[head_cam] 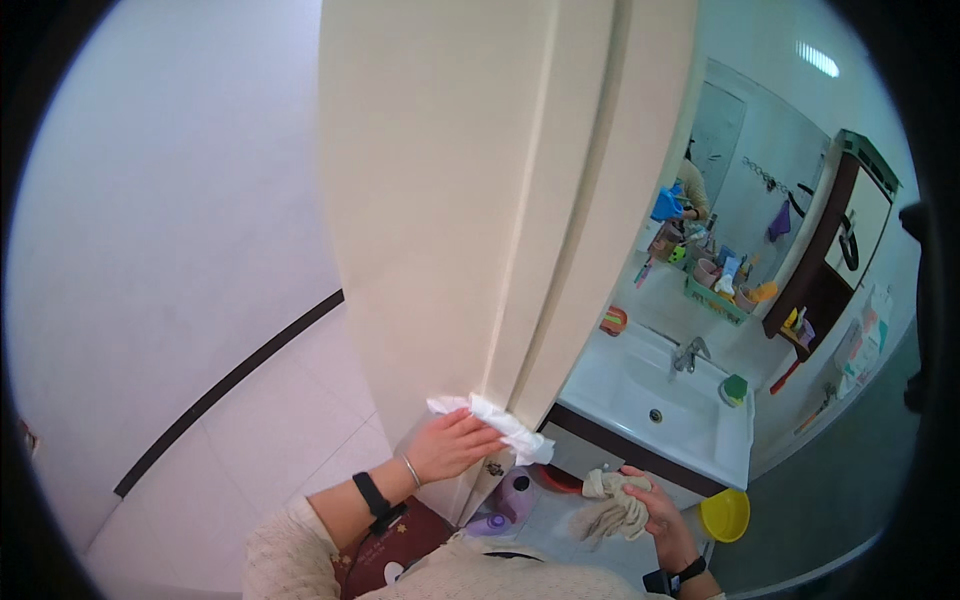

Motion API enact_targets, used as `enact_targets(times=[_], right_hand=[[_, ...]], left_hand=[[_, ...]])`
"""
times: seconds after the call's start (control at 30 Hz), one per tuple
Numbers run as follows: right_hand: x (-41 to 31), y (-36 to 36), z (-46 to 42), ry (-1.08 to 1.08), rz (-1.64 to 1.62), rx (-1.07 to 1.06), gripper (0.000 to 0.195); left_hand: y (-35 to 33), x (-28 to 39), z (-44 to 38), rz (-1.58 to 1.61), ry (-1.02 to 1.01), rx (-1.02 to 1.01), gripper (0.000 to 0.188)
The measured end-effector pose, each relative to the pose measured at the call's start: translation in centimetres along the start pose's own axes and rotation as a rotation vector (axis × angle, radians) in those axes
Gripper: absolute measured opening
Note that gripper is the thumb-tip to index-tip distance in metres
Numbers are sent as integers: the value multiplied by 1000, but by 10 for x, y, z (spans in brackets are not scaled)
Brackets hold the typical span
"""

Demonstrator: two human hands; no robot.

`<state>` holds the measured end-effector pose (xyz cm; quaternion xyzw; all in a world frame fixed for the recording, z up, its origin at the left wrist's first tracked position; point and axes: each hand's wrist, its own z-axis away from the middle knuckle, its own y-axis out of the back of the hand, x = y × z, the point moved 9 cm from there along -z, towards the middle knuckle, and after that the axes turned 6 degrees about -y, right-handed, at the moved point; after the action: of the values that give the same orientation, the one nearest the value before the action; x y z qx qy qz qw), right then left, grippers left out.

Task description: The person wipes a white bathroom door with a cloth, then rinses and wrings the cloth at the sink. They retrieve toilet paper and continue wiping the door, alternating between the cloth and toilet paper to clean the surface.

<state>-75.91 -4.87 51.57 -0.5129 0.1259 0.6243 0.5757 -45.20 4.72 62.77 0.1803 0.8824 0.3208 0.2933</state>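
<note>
My left hand [461, 446] lies flat over a crumpled white wipe [514, 429], pressing it against the lower part of a cream door frame [577, 247]. Whether the wipe is paper or thin cloth is hard to tell. Bunched in my right hand [656, 510] is a beige knitted bundle [619, 502], perhaps gloves or a rag, with grey stains at its lower end. The bundle hangs in front of the vanity cabinet, apart from the frame.
Right of the frame stands a white washbasin [645, 405] with a chrome faucet [688, 354]. Purple bottles [514, 495] and a yellow basin [724, 516] are low down. A dark red mat [397, 540] lies by my body. A mirror [750, 172] hangs above.
</note>
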Motion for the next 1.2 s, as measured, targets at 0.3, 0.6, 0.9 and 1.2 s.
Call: enact_targets(times=[0.3,0.6,0.9,1.2], right_hand=[[2,3,-6,-54,4,33,48],[6,28,-6,0,4,98,45],[7,29,2,33,-2,118,45],[-4,-4,-21,-55,6,61,46]], left_hand=[[118,-147,-91,46,510,542,27],[83,-69,-91,159,251,362,27],[67,-51,-45,-20,392,283,21],[103,-79,-97,192,301,480,21]])
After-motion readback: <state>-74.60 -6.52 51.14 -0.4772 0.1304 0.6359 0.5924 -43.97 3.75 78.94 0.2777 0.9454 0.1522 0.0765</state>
